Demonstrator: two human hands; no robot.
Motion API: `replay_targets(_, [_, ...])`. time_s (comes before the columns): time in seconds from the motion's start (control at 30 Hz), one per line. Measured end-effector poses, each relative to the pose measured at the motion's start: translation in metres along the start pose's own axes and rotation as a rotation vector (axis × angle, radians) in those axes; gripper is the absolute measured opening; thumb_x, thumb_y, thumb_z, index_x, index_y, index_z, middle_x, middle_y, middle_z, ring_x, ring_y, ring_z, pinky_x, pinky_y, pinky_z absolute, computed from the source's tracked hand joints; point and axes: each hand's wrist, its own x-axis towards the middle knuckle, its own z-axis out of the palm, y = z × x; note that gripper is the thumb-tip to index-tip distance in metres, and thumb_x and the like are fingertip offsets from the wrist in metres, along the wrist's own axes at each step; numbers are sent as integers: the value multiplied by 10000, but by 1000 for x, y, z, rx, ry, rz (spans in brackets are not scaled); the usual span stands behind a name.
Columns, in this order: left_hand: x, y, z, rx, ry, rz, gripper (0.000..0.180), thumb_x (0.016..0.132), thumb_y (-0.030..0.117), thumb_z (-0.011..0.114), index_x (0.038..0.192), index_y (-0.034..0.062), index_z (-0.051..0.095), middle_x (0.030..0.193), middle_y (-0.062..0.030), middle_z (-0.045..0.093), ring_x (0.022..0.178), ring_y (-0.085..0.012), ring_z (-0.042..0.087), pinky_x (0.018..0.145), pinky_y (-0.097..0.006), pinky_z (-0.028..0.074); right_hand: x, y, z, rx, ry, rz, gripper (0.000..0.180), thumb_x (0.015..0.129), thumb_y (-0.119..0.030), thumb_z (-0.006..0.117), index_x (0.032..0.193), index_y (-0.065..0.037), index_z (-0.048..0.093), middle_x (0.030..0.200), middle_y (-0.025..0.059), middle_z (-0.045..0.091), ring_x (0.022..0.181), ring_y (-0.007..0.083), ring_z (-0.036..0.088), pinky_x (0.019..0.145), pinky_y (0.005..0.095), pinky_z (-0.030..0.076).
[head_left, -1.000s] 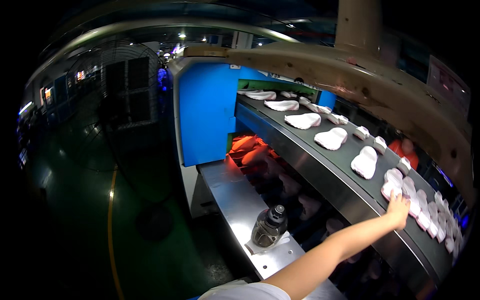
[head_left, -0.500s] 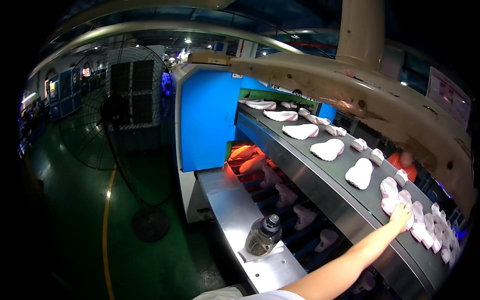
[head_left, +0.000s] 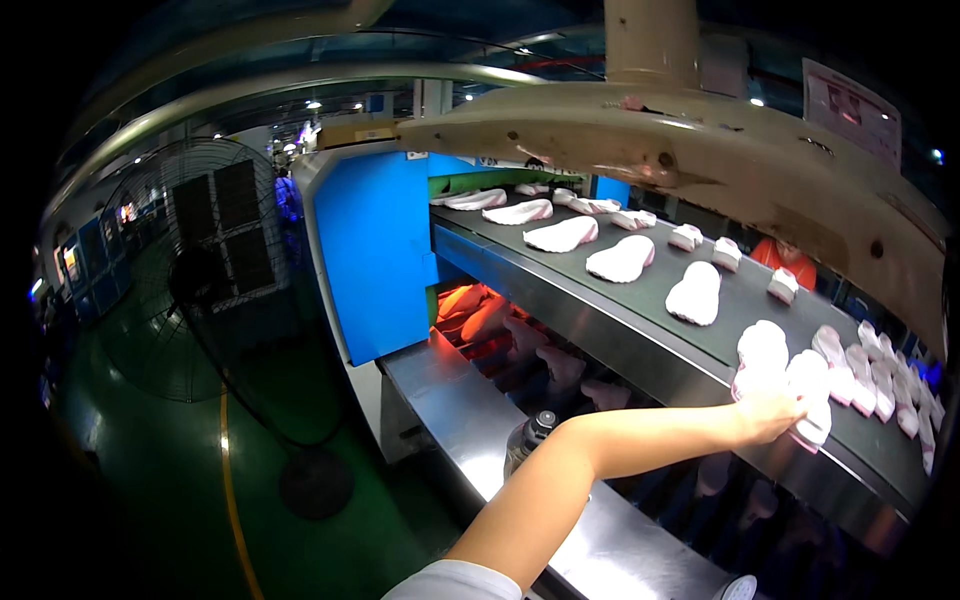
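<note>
My left arm comes in from the lower edge and stretches right over the side of the conveyor belt (head_left: 640, 305). My left hand (head_left: 770, 413) is closed at the near edge of the belt, its fingers around the middle of a white shoe sole (head_left: 808, 375) with pinkish sides. Another white sole (head_left: 762, 350) lies right beside it, just behind the hand. The fingertips are partly lost against the bright sole. My right hand is out of view. At the bottom edge a small pale oval piece (head_left: 740, 588) with a dotted face pokes in, its holder unseen.
More soles (head_left: 694, 293) lie spaced along the belt, and several crowd together at its right end (head_left: 885, 385). Below, shoe uppers (head_left: 560, 370) sit near a glowing blue machine (head_left: 370, 260). A dark bottle (head_left: 520, 440) stands on the metal ledge. A person in orange (head_left: 785, 262) is across the belt.
The view has swung to the right. My left forearm now lies flatter across the picture, and my left hand has come nearer the belt's close edge, still at a sole.
</note>
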Motion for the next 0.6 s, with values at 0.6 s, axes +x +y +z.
replay_targets(0.6, [-78,40,-20,353,217,211,168,699,100,541,852,113,474,586,-18,396,475,-134,433,396,-254,340,-34,-9,57,86,220,-161,95,746,-13,579,830,3,535,611,51,516,395,94,402,393,214,319])
